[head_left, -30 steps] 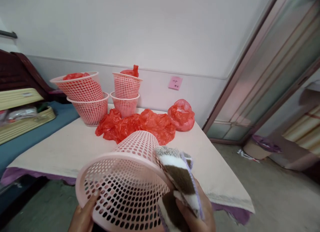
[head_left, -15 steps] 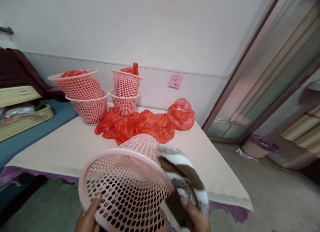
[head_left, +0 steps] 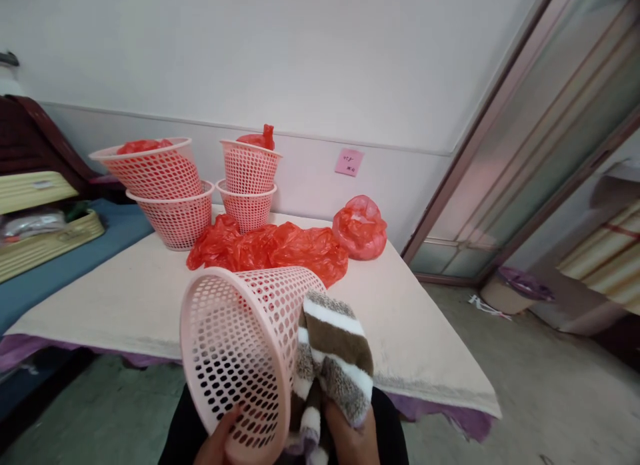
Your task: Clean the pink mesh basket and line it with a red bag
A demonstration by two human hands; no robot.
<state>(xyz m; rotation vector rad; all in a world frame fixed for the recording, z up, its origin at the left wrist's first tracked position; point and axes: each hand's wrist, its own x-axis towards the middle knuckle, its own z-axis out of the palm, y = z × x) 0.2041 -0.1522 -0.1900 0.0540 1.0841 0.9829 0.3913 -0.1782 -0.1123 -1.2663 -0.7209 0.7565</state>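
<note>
A pink perforated plastic basket (head_left: 283,305) lies tilted on its side above the table's front edge, its mouth facing me and to the left. My left hand (head_left: 220,441) grips its lower rim, thumb inside the mouth. Against the basket's right side rests a striped fluffy cloth (head_left: 340,341) in brown, white and grey. My right hand (head_left: 353,431) holds this cloth from below, its fingers mostly covered by the fabric.
Two stacks of pink baskets, the left stack (head_left: 175,215) and the middle stack (head_left: 249,205), stand at the back with red plastic in their tops. Crumpled red plastic bags (head_left: 270,245) and a rounded red bag bundle (head_left: 361,228) lie on the cream-covered table (head_left: 430,345).
The basket has turned so its mouth points further left and stands more upright. My right hand and the cloth have shifted left along its outer side.
</note>
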